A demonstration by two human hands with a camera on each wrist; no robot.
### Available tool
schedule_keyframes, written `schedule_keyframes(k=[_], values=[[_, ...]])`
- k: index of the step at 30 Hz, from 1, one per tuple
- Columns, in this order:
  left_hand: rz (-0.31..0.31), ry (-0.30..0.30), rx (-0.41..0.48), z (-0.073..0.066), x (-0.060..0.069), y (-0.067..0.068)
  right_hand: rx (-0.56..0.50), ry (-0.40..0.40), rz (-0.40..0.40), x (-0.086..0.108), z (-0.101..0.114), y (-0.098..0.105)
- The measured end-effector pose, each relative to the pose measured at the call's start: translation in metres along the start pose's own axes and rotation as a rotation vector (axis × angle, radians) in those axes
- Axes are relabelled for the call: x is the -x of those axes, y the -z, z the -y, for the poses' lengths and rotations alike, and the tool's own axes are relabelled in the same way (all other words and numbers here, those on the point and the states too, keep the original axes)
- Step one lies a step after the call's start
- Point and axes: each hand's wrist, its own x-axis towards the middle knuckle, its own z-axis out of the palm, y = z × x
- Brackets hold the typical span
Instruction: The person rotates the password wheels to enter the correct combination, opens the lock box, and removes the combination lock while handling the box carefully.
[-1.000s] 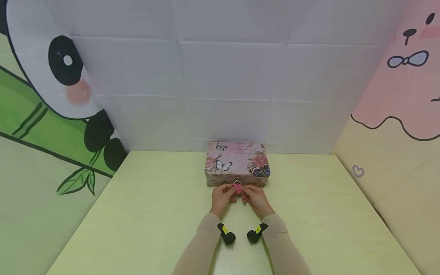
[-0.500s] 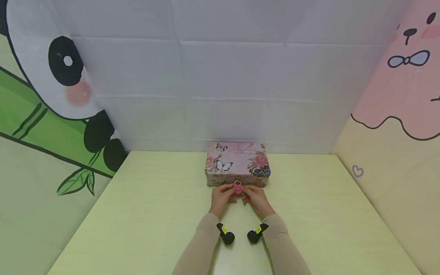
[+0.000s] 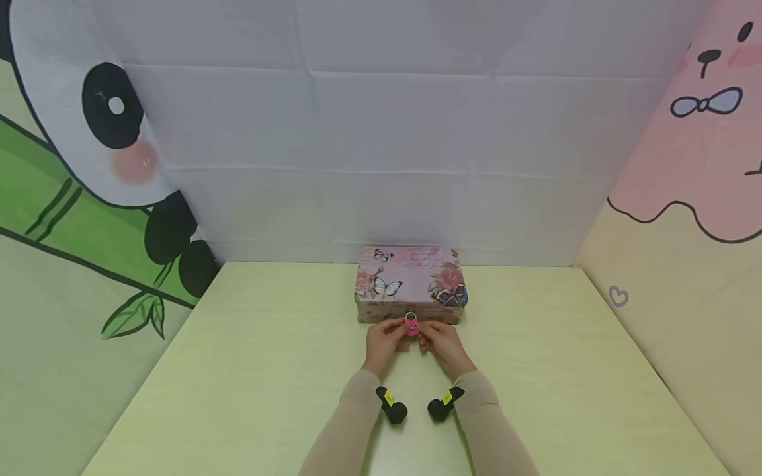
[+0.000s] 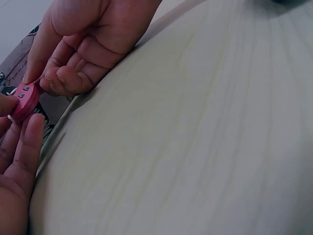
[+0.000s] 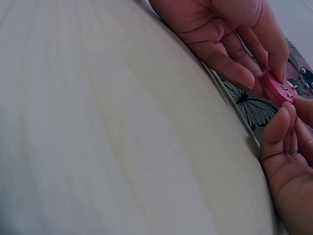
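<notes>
A small pink combination padlock (image 3: 411, 325) with number dials is at the front of a pink box (image 3: 411, 271) printed with butterflies and flowers. Its metal shackle stands up against the latch at the box's front; whether it is locked cannot be told. My left hand (image 3: 383, 342) pinches the padlock from the left, and my right hand (image 3: 444, 344) pinches it from the right. In the left wrist view, dials show on the face of the padlock (image 4: 26, 100) between both hands' fingertips. The right wrist view shows metal latch parts (image 5: 305, 77) beside the padlock.
The box stands on a pale wooden table (image 3: 262, 370), close to a white creased backdrop (image 3: 387, 132). Painted cartoon walls rise on both sides. A black wrist camera (image 3: 394, 410) is strapped to the left sleeve, and another black camera (image 3: 440, 408) to the right.
</notes>
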Motion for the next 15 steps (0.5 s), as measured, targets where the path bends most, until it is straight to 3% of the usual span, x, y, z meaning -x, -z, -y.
schedule_keyframes(k=[7, 15], values=[[0.001, -0.004, -0.005, 0.0009, 0.0004, -0.0001, 0.004, 0.003, -0.002, 0.0002, 0.0002, -0.0003], [0.052, 0.053, 0.031, -0.0011, -0.0004, 0.006, 0.007, 0.008, -0.019, -0.0007, -0.0015, 0.0001]])
